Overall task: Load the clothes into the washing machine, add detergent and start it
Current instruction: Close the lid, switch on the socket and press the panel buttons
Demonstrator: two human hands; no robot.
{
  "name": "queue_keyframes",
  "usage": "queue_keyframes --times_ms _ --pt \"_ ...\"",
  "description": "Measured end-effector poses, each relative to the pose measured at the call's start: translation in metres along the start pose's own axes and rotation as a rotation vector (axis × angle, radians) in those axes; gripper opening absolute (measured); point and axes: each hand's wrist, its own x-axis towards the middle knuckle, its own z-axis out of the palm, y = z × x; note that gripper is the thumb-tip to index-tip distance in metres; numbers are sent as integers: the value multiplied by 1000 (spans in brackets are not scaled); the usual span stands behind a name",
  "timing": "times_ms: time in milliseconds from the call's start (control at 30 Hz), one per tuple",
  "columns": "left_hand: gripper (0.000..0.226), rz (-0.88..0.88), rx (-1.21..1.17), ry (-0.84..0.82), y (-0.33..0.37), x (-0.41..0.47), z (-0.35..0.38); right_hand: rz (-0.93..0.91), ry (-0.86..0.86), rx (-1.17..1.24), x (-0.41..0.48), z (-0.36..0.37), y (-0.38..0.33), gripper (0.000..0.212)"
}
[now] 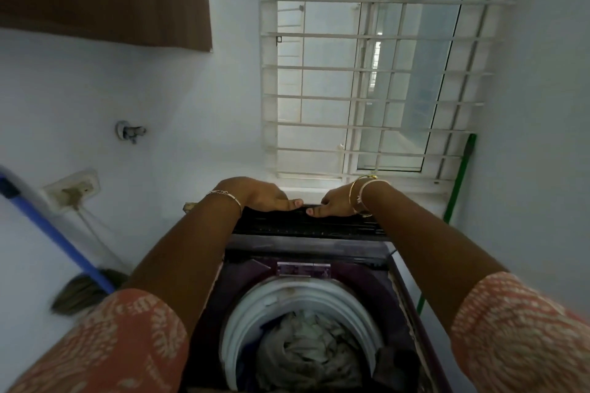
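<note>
Left hand [266,198] and right hand [335,202] both hold the top edge of the raised dark lid [306,228]. Thumbs lie flat on the near face, almost touching; fingers wrap over the far side, out of sight. Lid sits at centre, under the barred window [351,99] at 12 o'clock. Purple washing machine [360,274] is open. Inside its white drum rim [252,313] at 6 o'clock, grey and dark clothes [306,348] are bundled. Label strip [303,268] behind the drum: writing too blurred to read. Blue-handled broom [57,233] at 8 o'clock, wall tap [129,131] at 10, green pole [459,179] at 3.
</note>
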Motion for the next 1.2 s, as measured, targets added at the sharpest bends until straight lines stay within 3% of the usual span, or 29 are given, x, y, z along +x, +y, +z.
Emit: queue_keyframes --times_ms 333,533,700,900,1033,1200 --pt "61 73 -79 49 23 -50 99 -137 -79 67 -31 88 -31 69" --pt "69 102 -85 28 21 -54 146 -179 -101 155 -33 135 -46 75" --pt "91 61 -144 -27 22 -51 177 -141 -51 54 -45 167 -61 80" --pt "101 27 -287 -53 20 -35 220 -176 -8 -13 -39 219 -71 93" --pt "85 -3 -261 42 18 -18 235 -218 106 5 -32 228 -63 92" --pt "60 -11 -210 19 12 -3 253 -194 -15 140 -18 240 -58 111"
